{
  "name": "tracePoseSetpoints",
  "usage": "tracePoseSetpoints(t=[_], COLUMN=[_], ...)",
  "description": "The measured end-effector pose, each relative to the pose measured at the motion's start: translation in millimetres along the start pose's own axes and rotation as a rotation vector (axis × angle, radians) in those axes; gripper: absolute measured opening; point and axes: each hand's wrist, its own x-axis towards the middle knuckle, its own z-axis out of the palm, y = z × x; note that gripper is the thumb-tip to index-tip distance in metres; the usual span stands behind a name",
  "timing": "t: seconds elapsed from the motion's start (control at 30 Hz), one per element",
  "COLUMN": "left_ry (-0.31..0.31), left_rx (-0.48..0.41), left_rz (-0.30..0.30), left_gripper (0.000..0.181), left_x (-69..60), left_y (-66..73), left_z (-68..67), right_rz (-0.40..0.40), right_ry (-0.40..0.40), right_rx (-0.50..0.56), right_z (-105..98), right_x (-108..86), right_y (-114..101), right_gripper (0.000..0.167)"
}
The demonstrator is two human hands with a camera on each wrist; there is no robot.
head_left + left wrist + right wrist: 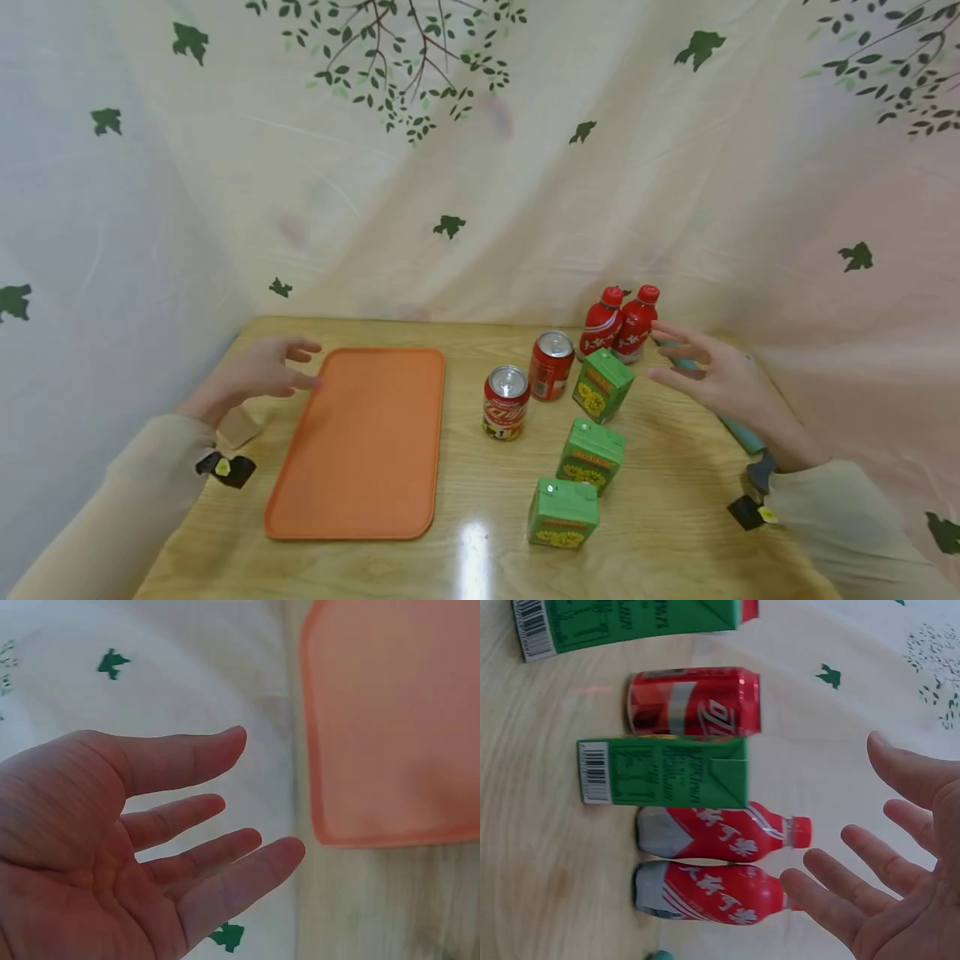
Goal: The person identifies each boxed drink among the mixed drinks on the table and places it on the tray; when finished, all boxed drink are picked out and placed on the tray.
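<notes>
My left hand (262, 371), fingers spread and holding nothing, is over the left edge of the orange tray (360, 450); in the left wrist view the hand (150, 840) shows beside the tray (397, 727). My right hand (716, 371) is empty, its fingers apart, just right of two red bottles (636, 327). The right wrist view has that hand (900, 877) near the bottle caps. Two red cans (506, 404) (551, 367) stand between tray and bottles. Three green cartons (603, 385) (591, 457) (563, 514) stand in a slanting row.
A small beige block (238, 427) lies left of the tray, partly under the left wrist. Along the table's right edge runs a teal strip (738, 432), partly hidden by the right arm. A curtain with leaf prints (450, 225) hangs behind the wooden table (480, 500).
</notes>
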Motion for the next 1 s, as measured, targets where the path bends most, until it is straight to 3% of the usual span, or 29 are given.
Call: tracePoseSetpoints(t=[0.23, 0.4, 0.53, 0.63, 0.83, 1.0], left_ry=[-0.033, -0.059, -0.050, -0.016, 0.082, 0.093], left_rx=[-0.055, -0.066, -0.077, -0.101, -0.117, -0.177], left_rz=[-0.065, -0.064, -0.100, -0.136, -0.155, -0.220], left_gripper=[0.070, 0.072, 0.075, 0.073, 0.065, 0.060], left_x=[16.7, 23.6, 27.9, 29.2, 31.5, 33.6], left_y=[-16.2, -25.8, -32.4, -36.7, -47.0, -55.7], left_z=[15.2, 23.1, 27.5, 30.1, 37.1, 38.8], right_rz=[0.042, 0.064, 0.095, 0.117, 0.082, 0.084], right_ry=[-0.018, -0.015, -0.025, -0.014, 0.056, 0.087], right_rx=[0.071, 0.121, 0.172, 0.194, 0.121, 0.098], right_z=[23.8, 36.7, 45.9, 51.7, 61.9, 69.0], right_x=[-2.7, -6.7, -8.4, -9.9, -11.1, -9.4], right_y=[11.7, 22.6, 27.6, 28.3, 29.1, 33.6], right_gripper=[0.056, 0.053, 0.054, 0.055, 0.052, 0.048])
